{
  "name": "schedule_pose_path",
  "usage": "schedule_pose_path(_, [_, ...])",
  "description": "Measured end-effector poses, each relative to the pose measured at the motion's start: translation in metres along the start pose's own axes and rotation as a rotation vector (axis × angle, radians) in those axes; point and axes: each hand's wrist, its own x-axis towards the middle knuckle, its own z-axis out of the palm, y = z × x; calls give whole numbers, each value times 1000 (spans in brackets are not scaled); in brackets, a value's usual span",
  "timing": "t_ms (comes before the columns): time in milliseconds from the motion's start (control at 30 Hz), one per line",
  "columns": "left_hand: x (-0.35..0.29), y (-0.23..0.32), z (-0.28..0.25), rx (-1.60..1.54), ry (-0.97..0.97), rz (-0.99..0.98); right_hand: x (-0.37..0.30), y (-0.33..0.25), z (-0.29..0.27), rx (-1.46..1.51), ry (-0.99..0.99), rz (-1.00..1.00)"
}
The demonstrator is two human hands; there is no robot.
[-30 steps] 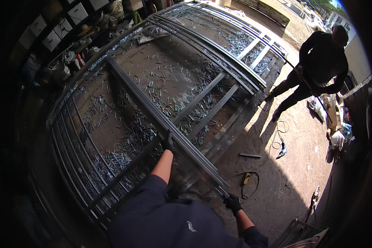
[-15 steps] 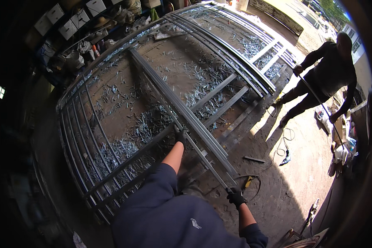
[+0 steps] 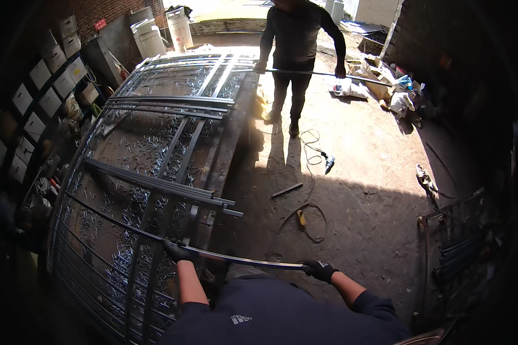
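A long, thin metal bar (image 3: 244, 261) stretches from the left side of the low metal work table (image 3: 229, 146) out past its near edge. My left hand (image 3: 177, 251), in a dark glove, is closed around it close to the table edge. At its near right end my right hand (image 3: 319, 270), also gloved, grips it above the floor. A bundle of similar bars (image 3: 155, 184) lies across the table beyond my left hand. More thin bars (image 3: 92, 250) lie on the table's near left part. Small shiny metal offcuts (image 3: 124, 261) are strewn across the table.
Across from me another person (image 3: 296, 43) holds a long bar at the table's far end. A cable with a yellow piece (image 3: 301, 217), a blue plug (image 3: 328, 163) and a short metal strip (image 3: 286, 190) lie on the floor. Bags (image 3: 402, 103) pile up at the far right.
My view has turned to the right. The bar in my hands has swung away from the bundle toward me, with both hands still on it. The other person's bar now lies nearly level.
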Motion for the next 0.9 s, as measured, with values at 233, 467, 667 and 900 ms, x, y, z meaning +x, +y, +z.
schedule_pose_path(233, [-203,-125,-122,-74,-279,-96,-45,-6,31,-316,11,-35])
schedule_pose_path(467, [-204,-166,-212,-130,-142,-535,-106,59,84,-136,-38,-14])
schedule_pose_path(667, [-140,-177,-272,-80,-44,-417,-232,203,50,-101,-105,395])
schedule_pose_path(900, [-80,-138,-264,-110,38,-396,-310,251,47,-116,-154,505])
